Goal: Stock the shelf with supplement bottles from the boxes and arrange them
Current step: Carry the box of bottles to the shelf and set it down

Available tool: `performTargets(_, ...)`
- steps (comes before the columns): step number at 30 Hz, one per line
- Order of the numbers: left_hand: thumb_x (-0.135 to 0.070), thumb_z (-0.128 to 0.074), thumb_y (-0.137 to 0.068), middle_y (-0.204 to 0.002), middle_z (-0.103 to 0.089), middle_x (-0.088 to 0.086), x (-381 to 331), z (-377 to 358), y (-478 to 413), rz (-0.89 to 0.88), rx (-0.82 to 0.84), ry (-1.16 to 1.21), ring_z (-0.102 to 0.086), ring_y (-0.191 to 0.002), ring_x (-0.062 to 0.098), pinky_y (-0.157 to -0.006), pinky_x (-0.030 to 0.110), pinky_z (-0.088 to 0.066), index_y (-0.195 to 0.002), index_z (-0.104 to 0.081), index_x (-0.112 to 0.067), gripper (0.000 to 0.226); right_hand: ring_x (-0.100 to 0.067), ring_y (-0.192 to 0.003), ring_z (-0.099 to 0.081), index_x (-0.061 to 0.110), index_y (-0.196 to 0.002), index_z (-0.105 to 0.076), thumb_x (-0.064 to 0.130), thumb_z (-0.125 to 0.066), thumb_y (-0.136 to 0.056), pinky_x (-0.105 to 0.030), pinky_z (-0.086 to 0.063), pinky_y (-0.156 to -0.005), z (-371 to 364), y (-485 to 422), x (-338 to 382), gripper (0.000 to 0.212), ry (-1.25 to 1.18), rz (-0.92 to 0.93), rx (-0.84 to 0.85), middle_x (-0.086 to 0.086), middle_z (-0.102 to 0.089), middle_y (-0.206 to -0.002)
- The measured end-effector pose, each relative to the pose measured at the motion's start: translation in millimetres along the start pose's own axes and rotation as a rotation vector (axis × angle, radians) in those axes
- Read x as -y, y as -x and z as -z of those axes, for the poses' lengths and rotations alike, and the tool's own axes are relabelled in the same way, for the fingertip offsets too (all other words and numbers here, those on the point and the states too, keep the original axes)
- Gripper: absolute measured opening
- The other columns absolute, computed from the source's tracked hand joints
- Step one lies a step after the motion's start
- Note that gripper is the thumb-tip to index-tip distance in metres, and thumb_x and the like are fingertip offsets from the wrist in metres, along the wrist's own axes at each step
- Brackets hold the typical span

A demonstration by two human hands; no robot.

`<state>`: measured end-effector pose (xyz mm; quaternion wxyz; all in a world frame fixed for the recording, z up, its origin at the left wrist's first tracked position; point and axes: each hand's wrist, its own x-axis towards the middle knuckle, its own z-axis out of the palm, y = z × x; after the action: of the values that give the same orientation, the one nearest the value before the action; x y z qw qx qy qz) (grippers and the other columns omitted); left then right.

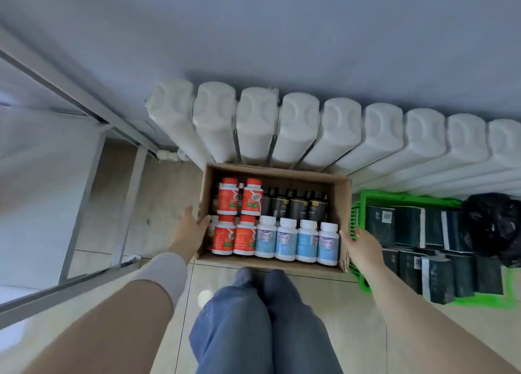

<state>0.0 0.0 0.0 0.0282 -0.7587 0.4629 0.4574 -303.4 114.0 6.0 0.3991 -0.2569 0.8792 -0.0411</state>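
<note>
Flanking the cardboard box (339, 201) on the floor, left hand (194, 228) and right hand (363, 245) rest straight-fingered against its side walls, gripping nothing. Supplement bottles (287, 239) fill it in rows, so stocking looks barely begun. The shelf (87, 187) stands to the left.

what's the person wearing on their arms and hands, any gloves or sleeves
No gloves: the left hand and right hand are bare, with no ring or watch visible. A pale grey-white fabric cuff wraps the left forearm; the right forearm shows no sleeve.
</note>
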Motion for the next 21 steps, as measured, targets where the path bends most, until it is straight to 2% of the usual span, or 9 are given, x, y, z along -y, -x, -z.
performTargets(4,-0.019,-0.044,-0.099,-0.14,-0.047,0.015,6,-11,-15,-0.013,0.018,0.141,-0.047,-0.125,0.031,-0.1,0.036,-0.038,-0.146,-0.028,-0.009,0.051,-0.035,-0.125,-0.048,0.003,-0.134,-0.047,0.03,-0.05,-0.094,-0.04,-0.037,-0.102,-13,-15,-9,0.049,-0.11,-0.022,-0.049,-0.02,-0.053,-0.134)
performTargets(7,-0.016,-0.045,-0.098,-0.127,-0.056,0.017,16,-15,-20,-0.02,-0.011,0.18,-0.055,-0.113,0.031,-0.087,0.033,-0.042,-0.141,-0.036,-0.014,0.044,-0.034,-0.122,-0.051,0.005,-0.132,-0.051,0.031,-0.054,-0.092,-0.04,-0.039,-0.101,-21,-18,-18,0.048,-0.109,-0.045,-0.09,-0.018,-0.058,-0.129)
performTargets(9,-0.016,-0.044,-0.098,-0.123,-0.059,0.018,21,-14,-25,-0.018,-0.016,0.182,-0.057,-0.108,0.031,-0.087,0.035,-0.045,-0.137,-0.04,-0.017,0.039,-0.036,-0.117,-0.055,0.003,-0.127,-0.055,0.029,-0.055,-0.092,-0.04,-0.041,-0.098,-23,-23,-19,0.044,-0.091,-0.052,-0.123,-0.02,-0.061,-0.124)
performTargets(13,-0.019,-0.045,-0.098,-0.13,-0.058,0.014,22,-12,-26,-0.038,-0.015,0.097,-0.055,-0.117,0.031,-0.097,0.038,-0.042,-0.139,-0.041,-0.013,0.042,-0.038,-0.109,-0.059,-0.001,-0.117,-0.062,0.026,-0.057,-0.091,-0.037,-0.043,-0.092,-24,-26,-16,0.038,-0.053,-0.03,-0.182,-0.023,-0.066,-0.114)
performTargets(16,-0.017,-0.045,-0.098,-0.129,-0.057,0.015,19,-15,-25,-0.064,-0.044,0.049,-0.054,-0.117,0.032,-0.091,0.033,-0.04,-0.136,-0.045,-0.006,0.039,-0.04,-0.1,-0.061,-0.005,-0.103,-0.067,0.025,-0.06,-0.089,-0.037,-0.045,-0.086,-23,-30,-15,0.034,-0.021,-0.021,-0.191,-0.025,-0.068,-0.102)
performTargets(19,-0.015,-0.041,-0.099,-0.117,-0.062,0.019,16,-16,-26,-0.104,-0.086,-0.069,-0.058,-0.101,0.033,-0.077,0.031,-0.038,-0.125,-0.052,-0.004,0.03,-0.041,-0.09,-0.062,-0.007,-0.089,-0.068,0.022,-0.057,-0.091,-0.031,-0.039,-0.071,-24,-33,-15,0.031,0.013,0.001,-0.197,-0.028,-0.068,-0.089)
performTargets(21,-0.015,-0.038,-0.099,-0.109,-0.064,0.019,17,-15,-26,-0.135,-0.101,-0.126,-0.053,-0.084,0.027,-0.072,0.032,-0.038,-0.118,-0.054,-0.003,0.027,-0.04,-0.092,-0.062,-0.006,-0.091,-0.069,0.021,-0.055,-0.092,-0.027,-0.035,-0.069,-24,-31,-15,0.03,0.013,-0.008,-0.198,-0.028,-0.067,-0.091)
